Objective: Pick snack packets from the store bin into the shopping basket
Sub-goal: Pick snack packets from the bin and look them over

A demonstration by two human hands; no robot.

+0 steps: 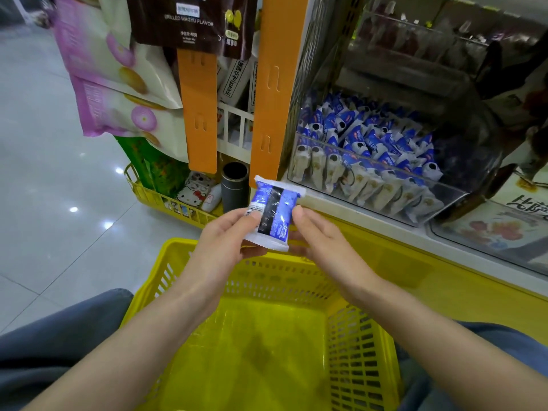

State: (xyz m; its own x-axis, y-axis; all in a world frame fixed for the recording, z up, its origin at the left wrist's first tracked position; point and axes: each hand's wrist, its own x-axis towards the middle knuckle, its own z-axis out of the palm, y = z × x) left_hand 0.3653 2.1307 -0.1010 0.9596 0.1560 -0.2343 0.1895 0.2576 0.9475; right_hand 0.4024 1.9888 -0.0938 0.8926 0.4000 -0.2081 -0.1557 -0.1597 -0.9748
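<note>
bright overhead glare on floor (74,209), warped blurry edges

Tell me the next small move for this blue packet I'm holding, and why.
Probably bring the blue packet slightly toward you, lower it and let go: the left hand and right hand pinch it just over the far rim of the yellow basket.

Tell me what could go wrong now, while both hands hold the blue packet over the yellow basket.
1. The left hand and right hand pinch the blue snack packet only at its edges, above the far rim of the yellow shopping basket; released here, it might land outside.
2. No hand holds the basket, which seems to sit between the person's knees, so it could tip.
</note>
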